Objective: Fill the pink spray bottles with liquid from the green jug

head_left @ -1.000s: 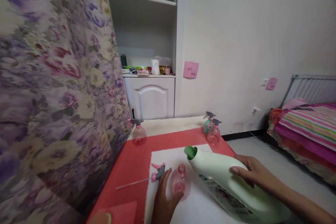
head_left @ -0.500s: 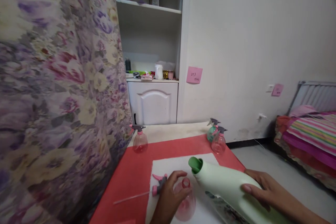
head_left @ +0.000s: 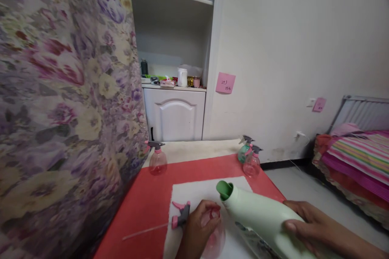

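On the table, a red cover point(head_left: 136, 206) lies with a white sheet point(head_left: 197, 188) over it, and at the far end a cream strip point(head_left: 194, 149) is visible. Near the far left corner stands a clear pink spray bottle point(head_left: 158, 164). At the far right, a green spray bottle point(head_left: 243, 155) stands just behind another pink spray bottle point(head_left: 252, 167); all three have grey heads. To the left hangs a curtain point(head_left: 75, 101) of flowered fabric, with deep folds. Behind are a white cabinet point(head_left: 176, 115) with a moulded door and, on the right, a bed point(head_left: 355, 149) with striped cover.

The open pink bottle point(head_left: 216, 240), see-through and rounded with a narrow neck, is over the white sheet, in front of the person. The left hand point(head_left: 197, 224) has thumb and fingers bent around its neck, with a small gap between their tips, and hides part of it. The right hand point(head_left: 310, 224) is closed over a big pale green jug point(head_left: 264, 214), smooth and opaque, tilted, its green spout point(head_left: 224, 189) near this neck. Just left of the left hand lies a grey-and-pink spray head point(head_left: 182, 215) with its thin, straight tube point(head_left: 146, 232); whether they touch cannot be told.
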{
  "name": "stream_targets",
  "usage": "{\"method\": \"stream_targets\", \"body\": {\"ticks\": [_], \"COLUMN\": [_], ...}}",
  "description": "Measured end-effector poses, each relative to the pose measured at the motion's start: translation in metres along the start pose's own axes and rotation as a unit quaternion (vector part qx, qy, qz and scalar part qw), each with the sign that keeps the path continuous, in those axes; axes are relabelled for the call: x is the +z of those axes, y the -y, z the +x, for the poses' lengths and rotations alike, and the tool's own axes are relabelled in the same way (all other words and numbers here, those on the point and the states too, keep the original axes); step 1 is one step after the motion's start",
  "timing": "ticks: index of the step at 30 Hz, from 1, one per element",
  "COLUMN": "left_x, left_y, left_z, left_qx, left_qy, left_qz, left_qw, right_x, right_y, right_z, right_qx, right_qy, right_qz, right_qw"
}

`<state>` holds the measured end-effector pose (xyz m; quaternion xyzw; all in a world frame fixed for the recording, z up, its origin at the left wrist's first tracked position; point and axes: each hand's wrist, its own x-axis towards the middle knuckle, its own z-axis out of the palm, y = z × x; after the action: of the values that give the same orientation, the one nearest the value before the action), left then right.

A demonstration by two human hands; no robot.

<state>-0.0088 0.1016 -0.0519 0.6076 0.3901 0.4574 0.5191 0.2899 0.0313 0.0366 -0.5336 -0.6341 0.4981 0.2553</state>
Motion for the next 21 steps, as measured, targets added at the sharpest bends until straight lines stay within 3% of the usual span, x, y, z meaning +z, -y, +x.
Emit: {"method": "stream_targets", "body": {"ticks": [5, 13, 21], "left_x": [0.0, 0.0, 0.001], "left_y": [0.001, 0.008, -0.001], "left_z": [0.0, 0.001, 0.0], "left_qx": [0.007, 0.023, 0.006], "left_qy": [0.003, 0.01, 0.003], "left_qz": [-0.038, -0.014, -0.027], "left_qw": [0.999, 1.0, 1.0], "right_x": [-0.002, -0.013, -0.016], "right_y": [0.006, 0.04, 0.054], "right_z": [-0.004, -0.013, -0.008], "right_qx": [0.001, 0.022, 0.073], "right_qy": [0.001, 0.018, 0.023], "right_qz": [-0.022, -0.101, -0.179], "right_qw": [1.0, 0.994, 0.981]}}
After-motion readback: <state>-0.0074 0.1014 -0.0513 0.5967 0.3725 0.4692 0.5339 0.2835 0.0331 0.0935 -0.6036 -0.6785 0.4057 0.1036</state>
